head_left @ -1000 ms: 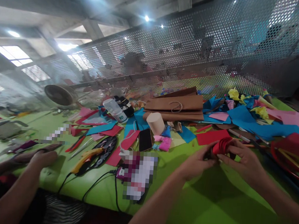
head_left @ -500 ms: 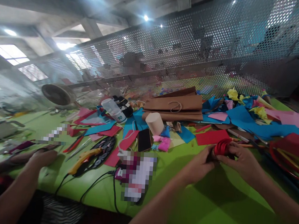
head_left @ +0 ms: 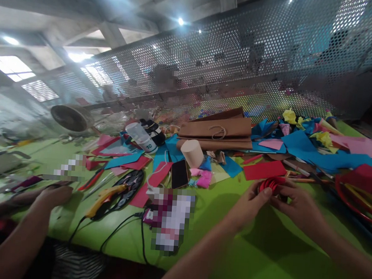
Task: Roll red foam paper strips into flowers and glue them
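A coiled red paper piece [head_left: 271, 184] is held between both hands above the green table [head_left: 224, 231], towards the right. My left hand [head_left: 251, 201] grips its left side, the thumb lying across its front. On the other side, the fingers of my right hand [head_left: 298, 199] are bent around its right edge. Just behind the hands lies a flat red sheet [head_left: 263, 170]. The underside of the coil is hidden by the fingers.
A yellow glue gun [head_left: 103, 199], a black phone [head_left: 179, 174], a cream roll [head_left: 192, 153] and brown folded sheets [head_left: 215, 131] lie on the table. Blue papers [head_left: 321, 153] are behind my right hand. Another person's hand [head_left: 54, 194] is at the left.
The red coil has shifted slightly left and tilted. My left thumb has come up over its front, and my right fingers have moved a little along its edge.
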